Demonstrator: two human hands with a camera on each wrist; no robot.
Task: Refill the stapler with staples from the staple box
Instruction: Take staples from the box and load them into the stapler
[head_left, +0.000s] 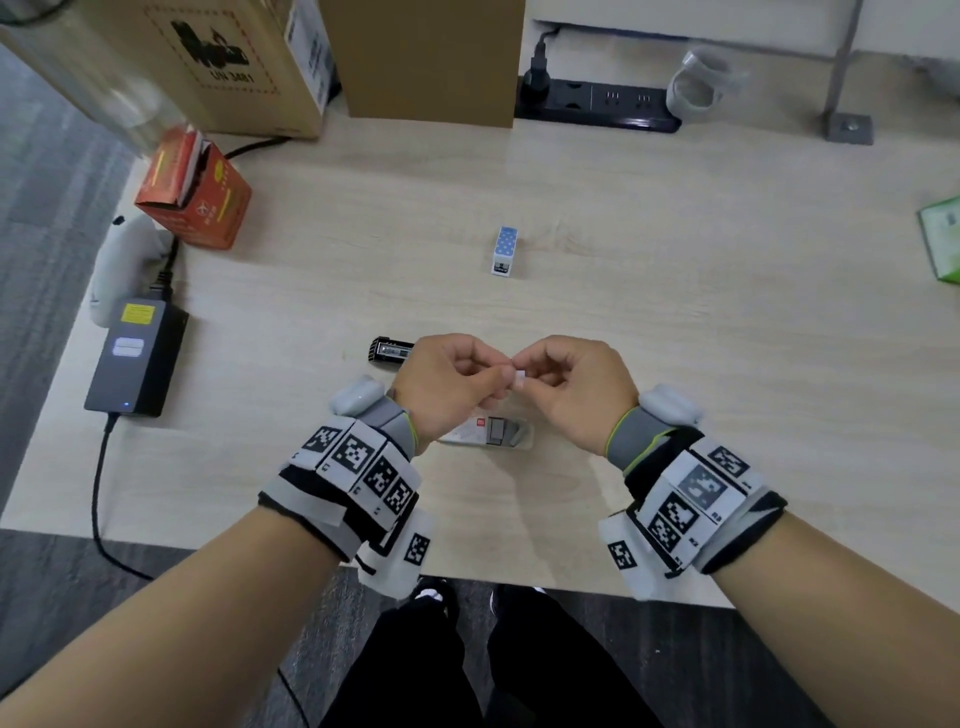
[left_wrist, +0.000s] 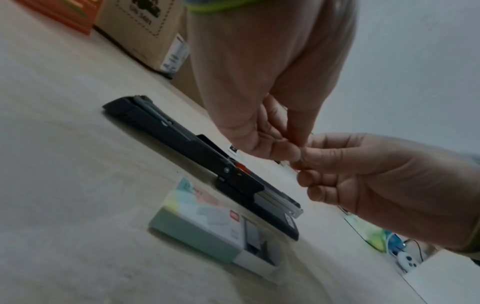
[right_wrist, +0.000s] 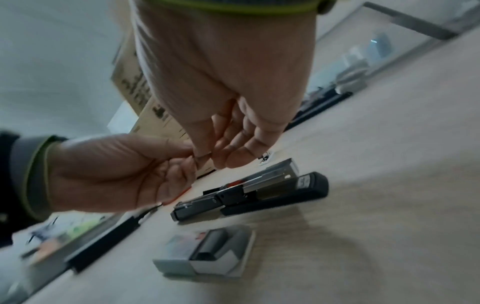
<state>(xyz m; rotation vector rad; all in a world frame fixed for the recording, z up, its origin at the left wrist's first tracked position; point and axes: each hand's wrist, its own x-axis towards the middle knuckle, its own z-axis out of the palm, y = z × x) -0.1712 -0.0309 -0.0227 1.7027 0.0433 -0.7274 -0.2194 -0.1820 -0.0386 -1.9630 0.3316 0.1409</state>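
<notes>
My left hand (head_left: 496, 378) and right hand (head_left: 527, 376) meet a little above the table, and both pinch a small pale strip of staples (head_left: 519, 375) between thumb and fingertips. The black stapler (head_left: 390, 351) lies opened flat on the table beyond my left hand, which covers most of it in the head view. In the wrist views the stapler (left_wrist: 207, 170) (right_wrist: 254, 193) shows its metal staple channel exposed. The staple box (head_left: 488, 432) (left_wrist: 207, 232) (right_wrist: 207, 251) lies under my hands with its inner tray slid partly out.
A small blue dotted box (head_left: 506, 252) stands farther back. At the left are an orange carton (head_left: 195, 189) and a black power adapter (head_left: 137, 358) with its cable. Cardboard boxes (head_left: 208, 62), a power strip (head_left: 597, 101) and a tape roll (head_left: 696, 85) line the far edge.
</notes>
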